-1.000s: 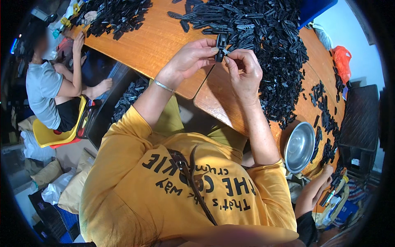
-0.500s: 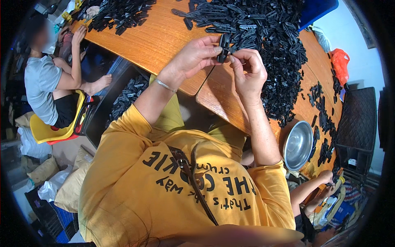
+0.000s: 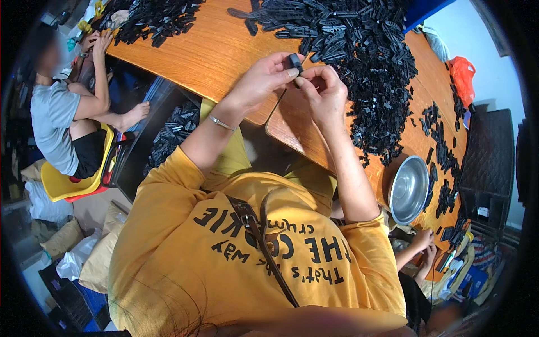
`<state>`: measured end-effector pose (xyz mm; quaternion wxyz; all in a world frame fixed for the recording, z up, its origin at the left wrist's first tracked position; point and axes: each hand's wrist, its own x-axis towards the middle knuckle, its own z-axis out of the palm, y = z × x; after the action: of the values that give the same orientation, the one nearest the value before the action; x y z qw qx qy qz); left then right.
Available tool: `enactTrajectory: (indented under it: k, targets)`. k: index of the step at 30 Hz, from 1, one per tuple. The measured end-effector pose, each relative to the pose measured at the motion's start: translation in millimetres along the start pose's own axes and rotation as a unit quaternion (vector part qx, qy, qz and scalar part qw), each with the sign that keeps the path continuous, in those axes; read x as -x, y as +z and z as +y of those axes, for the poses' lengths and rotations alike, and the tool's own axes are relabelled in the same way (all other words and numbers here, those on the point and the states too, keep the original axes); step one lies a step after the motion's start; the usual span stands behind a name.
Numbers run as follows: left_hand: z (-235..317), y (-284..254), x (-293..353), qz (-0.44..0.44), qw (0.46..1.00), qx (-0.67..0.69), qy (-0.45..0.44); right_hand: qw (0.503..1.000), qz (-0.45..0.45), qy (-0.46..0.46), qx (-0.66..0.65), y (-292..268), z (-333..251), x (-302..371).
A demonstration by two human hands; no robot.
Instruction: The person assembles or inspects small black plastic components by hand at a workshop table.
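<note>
Black part point(image 3: 294, 60) held above the near edge of the desk point(image 3: 219, 50), gripped by the left hand point(image 3: 268, 78), presumably to brace it while the right hand point(image 3: 323, 92) pinches its near end; any smaller piece between those fingertips is hidden. Pile of black pieces point(image 3: 382, 84) lies just beyond, likely for easy reach. Forearms extended forward, converging, wrists raised, thumbs nearly meeting.

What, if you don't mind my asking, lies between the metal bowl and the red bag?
Loose black parts lie scattered over the wooden table between the metal bowl and red bag, as the head view shows.
</note>
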<state>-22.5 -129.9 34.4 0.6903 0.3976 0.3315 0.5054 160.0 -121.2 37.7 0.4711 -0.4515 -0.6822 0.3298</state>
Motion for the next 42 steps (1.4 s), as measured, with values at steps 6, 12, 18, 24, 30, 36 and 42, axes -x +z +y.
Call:
enactTrajectory:
  k: [6,12,18,24,30,36,42]
  targets:
    - [-18.7,-6.9,14.3,-0.009,0.984,-0.176,0.036,0.991,-0.067,0.095,0.066,15.1,24.2,23.8]
    - [-8.9,-40.8,61.5,0.007,0.99,-0.112,-0.083,0.971,-0.197,0.134,-0.015,37.6,3.1,52.4]
    - [51.9,-133.2,144.1,0.125,0.876,-0.452,-0.111,0.977,-0.112,-0.018,0.181,-37.1,-0.6,50.7]
    - [61.8,-104.8,90.8,0.187,0.751,-0.626,0.098,0.913,-0.115,0.062,0.387,-69.9,27.5,61.4]
    - [8.5,-66.0,-67.3,0.132,0.665,-0.681,0.278,0.935,-0.141,0.062,0.32,-55.2,17.4,56.1]
    - [-13.2,-64.0,-142.9,0.161,0.614,-0.748,0.194,0.955,-0.172,0.136,0.2,-44.9,-2.0,56.5]
    - [-15.0,-67.4,-112.9,0.164,0.665,-0.702,0.193,0.955,-0.197,0.153,0.162,-43.3,-14.4,54.7]
